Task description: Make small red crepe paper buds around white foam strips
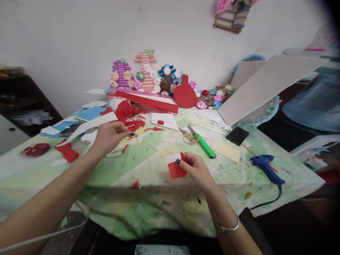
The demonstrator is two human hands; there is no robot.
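Note:
A small red-and-white piece of paper (177,171) is pinched between thumb and fingers of my right hand (198,169), held up over the table's front part. My left hand (110,137) hovers left of it with thumb and fingertips pressed together, close to red paper scraps (134,124); whatever it may hold is too small to make out. Behind the hands lie a white card (166,120) with a small red piece on it, gold-handled scissors (190,137) and a green utility knife (204,145).
A blue glue gun (267,168) with its cord lies at the right, near a black phone (237,135). Red strips (148,102) and a red round shape (185,95) are at the back. Large boards (271,85) lean at the right; blue sheets (90,114) lie left.

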